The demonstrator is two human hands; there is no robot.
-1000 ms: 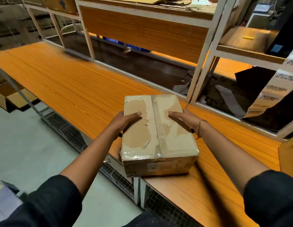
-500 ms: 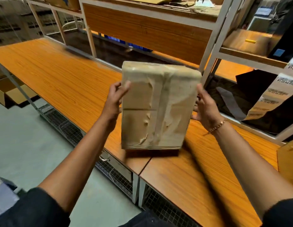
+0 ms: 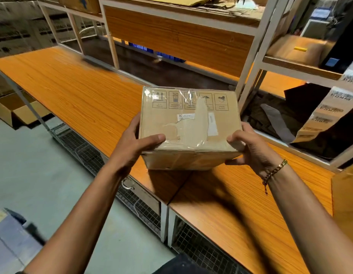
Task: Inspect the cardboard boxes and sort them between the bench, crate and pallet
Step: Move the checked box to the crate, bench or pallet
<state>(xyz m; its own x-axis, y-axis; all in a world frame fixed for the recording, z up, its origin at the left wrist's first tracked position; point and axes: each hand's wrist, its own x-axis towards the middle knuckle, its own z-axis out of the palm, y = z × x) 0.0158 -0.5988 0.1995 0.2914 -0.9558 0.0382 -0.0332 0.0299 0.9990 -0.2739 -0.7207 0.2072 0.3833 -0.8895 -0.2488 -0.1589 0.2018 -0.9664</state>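
A taped cardboard box (image 3: 188,123) hangs above the orange wooden bench (image 3: 77,91), held between both hands. The face turned up to me carries a row of printed handling symbols, white labels and glossy clear tape. My left hand (image 3: 132,147) grips its left near corner, thumb lying across the top face. My right hand (image 3: 248,149) grips the right near corner, with a gold chain bracelet on its wrist. The box's underside is hidden.
A white metal shelving frame (image 3: 250,62) with wooden shelves stands behind the bench. An open cardboard carton (image 3: 19,111) sits on the floor at far left. Wire mesh (image 3: 140,210) runs under the bench. A labelled cardboard flap (image 3: 327,113) leans at the right.
The box lay flat on the bench under both palms, then was stood up on end. Now it is lifted and turned over, showing its printed symbol face.
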